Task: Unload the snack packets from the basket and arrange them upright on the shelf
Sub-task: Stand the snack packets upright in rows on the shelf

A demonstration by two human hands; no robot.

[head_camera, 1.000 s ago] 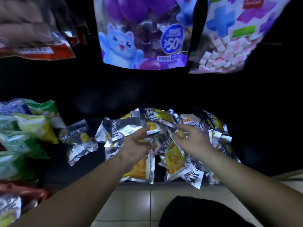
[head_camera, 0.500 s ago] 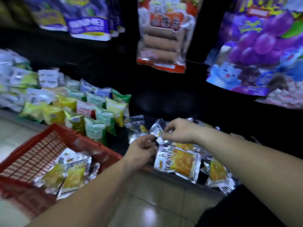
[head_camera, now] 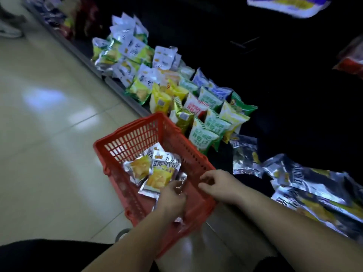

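Note:
A red plastic basket (head_camera: 135, 132) stands on the floor against the low shelf's edge (head_camera: 117, 85). Several silver and yellow snack packets (head_camera: 161, 171) lie flat inside it. My left hand (head_camera: 171, 196) reaches down into the basket, and its fingers curl round a silver packet (head_camera: 182, 178) at the near end. My right hand (head_camera: 220, 185) hovers over the basket's right rim with loosely curled fingers and holds nothing. More of the same silver packets (head_camera: 314, 191) lie in a loose heap on the dark shelf to the right.
Green, yellow and white snack bags (head_camera: 208, 116) stand in rows on the shelf just behind the basket. Larger bags (head_camera: 288, 4) hang above. Pale tiled floor (head_camera: 49, 134) spreads to the left, with someone's shoe (head_camera: 9, 31) at the far corner.
The view has swung left and down from the shelf heap to the basket. Both hands left the packets on the shelf; the left now reaches into the basket, the right is over its rim.

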